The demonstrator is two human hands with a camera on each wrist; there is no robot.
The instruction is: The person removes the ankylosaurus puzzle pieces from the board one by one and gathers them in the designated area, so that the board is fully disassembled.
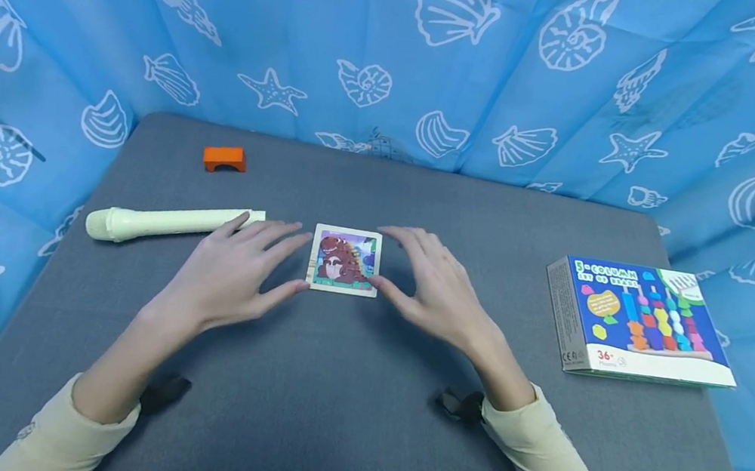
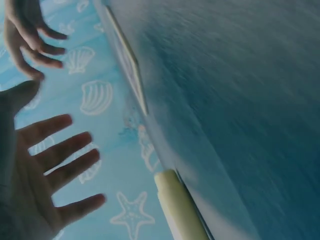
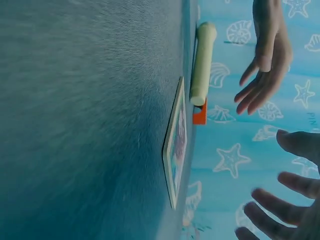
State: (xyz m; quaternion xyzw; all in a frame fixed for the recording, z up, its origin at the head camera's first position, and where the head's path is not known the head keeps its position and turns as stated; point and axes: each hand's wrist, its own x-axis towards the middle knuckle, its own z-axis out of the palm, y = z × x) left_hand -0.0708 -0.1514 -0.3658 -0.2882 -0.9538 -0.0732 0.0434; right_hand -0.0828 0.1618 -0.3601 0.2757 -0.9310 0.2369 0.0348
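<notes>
A flat square picture board with a light rim and a colourful picture lies in the middle of the grey table; it appears edge-on in both wrist views. To its left my left hand is held above the table with fingers spread, holding nothing. My right hand hovers on the other side, its fingers parted and nothing in them. Both wrist views show the hands raised clear of the board. Beyond the left fingers lies a pale yellow-green toy microphone.
An orange arch-shaped block sits toward the back left. At the right stands a blue box printed with a bead-column toy. Behind the table hangs a blue curtain with white shells and starfish.
</notes>
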